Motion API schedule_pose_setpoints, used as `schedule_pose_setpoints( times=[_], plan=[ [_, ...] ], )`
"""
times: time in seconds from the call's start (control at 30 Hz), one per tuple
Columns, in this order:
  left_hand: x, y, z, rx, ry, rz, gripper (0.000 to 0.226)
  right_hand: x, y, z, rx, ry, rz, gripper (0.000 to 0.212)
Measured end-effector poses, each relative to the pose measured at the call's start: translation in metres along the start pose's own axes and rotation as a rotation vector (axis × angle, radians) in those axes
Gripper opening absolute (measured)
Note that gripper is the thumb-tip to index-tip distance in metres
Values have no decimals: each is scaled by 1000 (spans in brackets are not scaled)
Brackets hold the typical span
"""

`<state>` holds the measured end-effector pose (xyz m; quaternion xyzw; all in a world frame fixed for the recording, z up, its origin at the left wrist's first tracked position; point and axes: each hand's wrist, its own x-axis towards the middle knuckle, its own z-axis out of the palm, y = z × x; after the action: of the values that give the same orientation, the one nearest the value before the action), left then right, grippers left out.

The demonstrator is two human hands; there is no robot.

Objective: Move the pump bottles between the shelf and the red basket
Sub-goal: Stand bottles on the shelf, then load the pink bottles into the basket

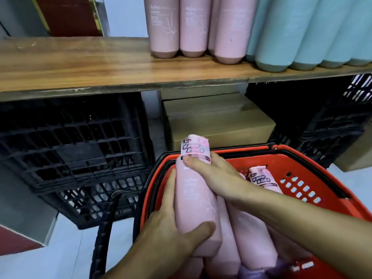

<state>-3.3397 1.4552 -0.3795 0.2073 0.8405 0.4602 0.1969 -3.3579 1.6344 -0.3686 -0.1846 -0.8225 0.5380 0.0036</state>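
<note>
A pink pump bottle (194, 200) with a labelled wrap over its top is held over the red basket (314, 168). My left hand (173, 236) grips its lower end, thumb across the front. My right hand (213, 174) grips it just below the wrapped top. Several more pink bottles (253, 234) lie in the basket beneath, one with its wrapped top (260, 179) showing. On the wooden shelf (80, 65) above stand pink bottles (193, 27) and pale blue bottles (298, 33).
Black plastic crates (72, 150) sit under the shelf at left and right, with cardboard boxes (217, 121) between them. The basket's black handle (104, 228) hangs down at its left side. The floor is pale.
</note>
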Motion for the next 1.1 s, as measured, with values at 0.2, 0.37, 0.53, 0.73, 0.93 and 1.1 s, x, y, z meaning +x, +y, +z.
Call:
schedule_pose_setpoints(
  times=[0.2, 0.37, 0.53, 0.73, 0.93, 1.1],
  plan=[
    [-6, -16, 11, 199, -19, -128, 112, 1, 17, 18, -37, -64, 87, 61],
    [-5, -19, 14, 308, -24, -133, 115, 7, 19, 19, -145, -109, 115, 79],
    [2, -20, 26, 402, -19, -68, 112, 14, 27, 8, -247, -76, 78, 77],
    [5, -28, 39, 399, 10, -33, 104, 14, 44, 8, -220, -32, 40, 83],
    [4, -28, 38, 409, 41, -8, 102, 21, 51, 0, -295, -73, 12, 82],
    [5, -21, 36, 442, 18, -23, 103, 21, 55, 1, -314, -47, -33, 70]
  ],
)
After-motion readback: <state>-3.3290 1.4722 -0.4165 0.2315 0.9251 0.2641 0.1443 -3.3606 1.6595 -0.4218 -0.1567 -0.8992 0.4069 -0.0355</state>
